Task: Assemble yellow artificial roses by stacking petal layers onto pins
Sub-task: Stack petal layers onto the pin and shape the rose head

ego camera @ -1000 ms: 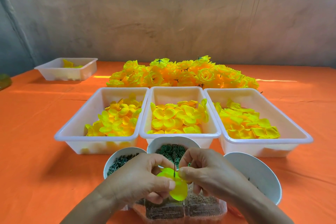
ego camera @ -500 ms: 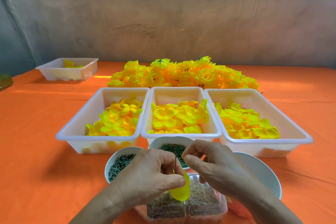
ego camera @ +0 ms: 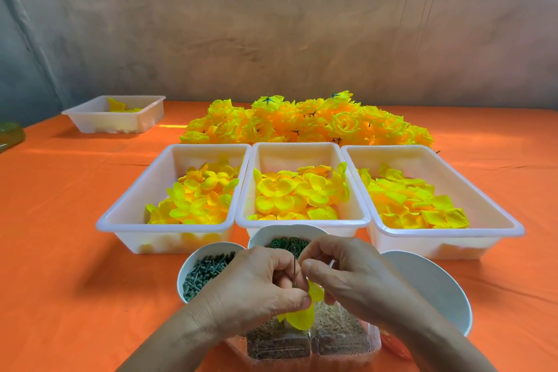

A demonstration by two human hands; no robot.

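My left hand (ego camera: 256,284) and my right hand (ego camera: 350,269) meet at the near middle of the table. Between their fingertips stands a thin pin (ego camera: 294,266), upright, with a yellow petal layer (ego camera: 300,312) hanging on its lower end. The left fingers curl round the petal and the pin's base; the right thumb and forefinger pinch beside the pin, just above the petal. Three white trays hold loose yellow petals: left tray (ego camera: 133,214), middle tray (ego camera: 302,222), right tray (ego camera: 453,231). Finished yellow roses (ego camera: 305,122) are heaped behind them.
Three white bowls sit near the hands: one of dark green stems (ego camera: 199,272), one of green rings (ego camera: 287,241), and one at right (ego camera: 434,287). A clear box of pins (ego camera: 308,338) lies under the hands. A small tray (ego camera: 114,115) stands far left on the orange cloth.
The petal layer has slid lower on the pin and folded downward under the left fingers. The right fingers have shifted down along the pin toward the petal.
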